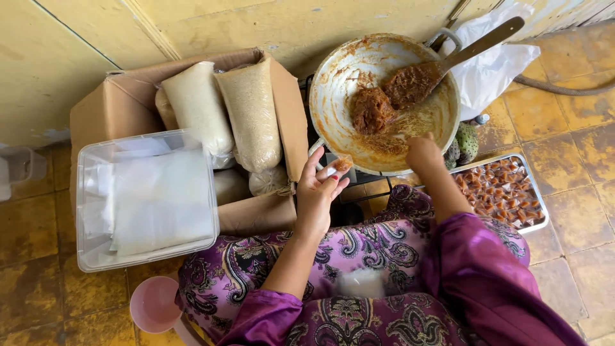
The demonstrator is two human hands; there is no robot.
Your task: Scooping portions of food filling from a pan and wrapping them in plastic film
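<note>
— What sits in the left hand point(317, 192)?

— A small brown sweet point(341, 164), sticky-looking, lying on a scrap of clear wrapper at the fingertips. The grip is loose and grasping that piece, palm up, just in front of the pan's near rim.

— And the right hand point(424, 152)?

— It reaches into the wide, round metal pan point(333, 96), knuckles up, fingers curled down into the smeared bottom. Whether that grip is clenched on any paste I cannot tell — the fingertips are hidden.

— What is in the pan?

— Two lumps of dark brown, grainy paste point(371, 110), one stuck to the blade of a flat spatula point(474, 46) that leans over the far rim. The pale inside is streaked with orange-brown residue.

— Around it?

— To the right, on the tiled floor point(576, 147), a shallow rectangular steel tray point(537, 192) packed with small glossy wrapped brown pieces. Beside the pan, a knobbly green fruit point(467, 142) and a crumpled white plastic bag point(493, 64). To the left, an open cardboard box point(109, 109) holds plump clear bags of pale grains point(250, 115), and a clear plastic tub point(86, 211) with stacked translucent sheets rests on its corner. A pink plastic cup point(154, 306) stands near the knee, by the purple paisley cloth point(378, 250) over the lap.
</note>
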